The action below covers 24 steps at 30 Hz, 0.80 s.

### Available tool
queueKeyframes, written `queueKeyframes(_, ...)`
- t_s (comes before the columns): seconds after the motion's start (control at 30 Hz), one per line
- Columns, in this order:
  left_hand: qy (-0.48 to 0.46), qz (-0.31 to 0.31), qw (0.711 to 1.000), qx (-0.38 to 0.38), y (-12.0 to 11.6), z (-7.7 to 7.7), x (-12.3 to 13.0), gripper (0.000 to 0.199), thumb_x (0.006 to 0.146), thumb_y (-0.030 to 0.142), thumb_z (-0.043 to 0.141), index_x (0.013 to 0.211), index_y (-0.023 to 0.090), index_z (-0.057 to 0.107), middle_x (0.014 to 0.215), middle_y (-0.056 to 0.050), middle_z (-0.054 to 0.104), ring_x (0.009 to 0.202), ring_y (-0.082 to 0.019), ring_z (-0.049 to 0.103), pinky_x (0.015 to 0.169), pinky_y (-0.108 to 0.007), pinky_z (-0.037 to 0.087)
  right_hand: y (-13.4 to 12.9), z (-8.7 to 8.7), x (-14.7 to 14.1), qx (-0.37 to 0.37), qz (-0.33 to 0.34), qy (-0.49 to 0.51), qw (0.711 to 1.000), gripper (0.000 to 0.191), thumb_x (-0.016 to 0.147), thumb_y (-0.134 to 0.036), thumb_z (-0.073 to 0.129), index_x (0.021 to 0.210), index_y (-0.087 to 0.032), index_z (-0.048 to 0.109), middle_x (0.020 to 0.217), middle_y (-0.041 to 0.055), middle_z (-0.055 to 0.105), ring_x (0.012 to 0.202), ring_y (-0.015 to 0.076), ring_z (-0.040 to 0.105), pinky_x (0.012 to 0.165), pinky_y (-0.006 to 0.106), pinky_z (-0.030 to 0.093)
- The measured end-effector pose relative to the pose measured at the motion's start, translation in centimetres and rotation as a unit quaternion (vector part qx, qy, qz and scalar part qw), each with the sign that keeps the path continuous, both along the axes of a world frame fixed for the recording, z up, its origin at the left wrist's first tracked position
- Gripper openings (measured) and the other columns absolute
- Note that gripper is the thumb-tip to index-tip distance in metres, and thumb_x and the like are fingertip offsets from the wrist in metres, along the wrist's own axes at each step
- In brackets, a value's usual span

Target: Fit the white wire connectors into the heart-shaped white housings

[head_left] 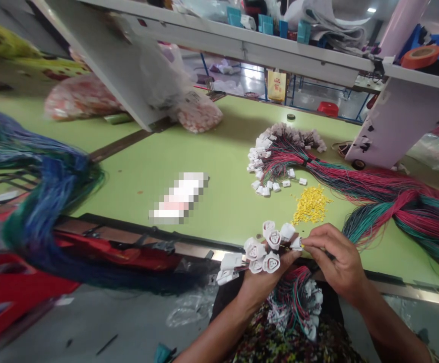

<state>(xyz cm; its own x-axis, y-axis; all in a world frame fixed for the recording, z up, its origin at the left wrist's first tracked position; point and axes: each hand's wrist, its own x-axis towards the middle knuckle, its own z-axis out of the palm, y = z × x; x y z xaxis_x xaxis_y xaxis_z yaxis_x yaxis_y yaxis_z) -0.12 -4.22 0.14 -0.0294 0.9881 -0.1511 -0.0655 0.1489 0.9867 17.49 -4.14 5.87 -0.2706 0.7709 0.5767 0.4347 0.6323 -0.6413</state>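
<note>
My left hand [265,278] is closed around a bunch of white wire connectors [255,249], several of them fanned out with their open faces toward me. At its thumb, one white connector [297,244] points to the right. My right hand [338,261] pinches at that connector's end, where a speck of yellow shows between the fingertips; it looks like one of the small yellow pieces. A loose heap of these yellow pieces [312,203] lies on the green table [139,166] just beyond. More wires with white connectors [295,302] hang over my lap.
Behind the yellow heap lies a tied bundle of red, green and black wires [359,176] with white connector ends. Blue and green wires [53,186] drape over the left edge. A bag of small parts [199,113] sits by the shelf's left post. The shelf [317,58] spans overhead.
</note>
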Motion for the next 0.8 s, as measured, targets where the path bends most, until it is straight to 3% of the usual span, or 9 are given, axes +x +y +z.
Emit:
queueKeyframes(0.17,0.002,-0.001,1.0,0.003,0.1,0.5,0.2,0.035,0.068,0.032,0.083,0.101,0.022,0.076,0.1,-0.013,0.078,0.09,-0.031,0.073,0.089,-0.046,0.06,0.0,-0.1,0.2,-0.001,0.003,-0.006,1.0,0.022,0.099,-0.015,0.057,0.11,-0.027,0.071,0.09,0.0047,0.066,0.081,0.0183,0.065,0.068,0.031,0.057)
queueKeyframes(0.57,0.011,-0.025,0.999,0.03,0.2,1.2,0.4,0.027,0.07,0.032,0.079,0.095,0.022,0.073,0.086,-0.009,0.077,0.087,-0.03,0.072,0.086,-0.043,0.061,0.2,0.1,0.7,-0.042,0.016,0.007,0.999,0.017,0.096,-0.015,0.061,0.101,-0.026,0.074,0.091,0.0043,0.068,0.084,0.0182,0.066,0.074,0.032,0.057)
queueKeyframes(0.7,0.02,-0.017,0.999,0.03,0.2,1.3,0.4,0.028,0.071,0.032,0.081,0.096,0.022,0.074,0.088,-0.009,0.077,0.085,-0.03,0.072,0.083,-0.044,0.061,0.3,-0.7,0.5,-0.15,0.002,0.088,0.985,0.008,0.092,-0.024,0.069,0.097,-0.025,0.075,0.092,0.0045,0.07,0.088,0.0181,0.067,0.077,0.032,0.057)
queueKeyframes(0.8,0.032,-0.015,0.998,0.045,0.3,1.0,0.3,0.025,0.069,0.031,0.083,0.092,0.023,0.076,0.091,-0.011,0.078,0.084,-0.03,0.071,0.081,-0.044,0.061,0.6,-1.2,0.3,-0.263,0.024,0.188,0.946,0.01,0.088,-0.031,0.074,0.094,-0.024,0.075,0.093,0.0035,0.072,0.087,0.0166,0.069,0.078,0.03,0.059)
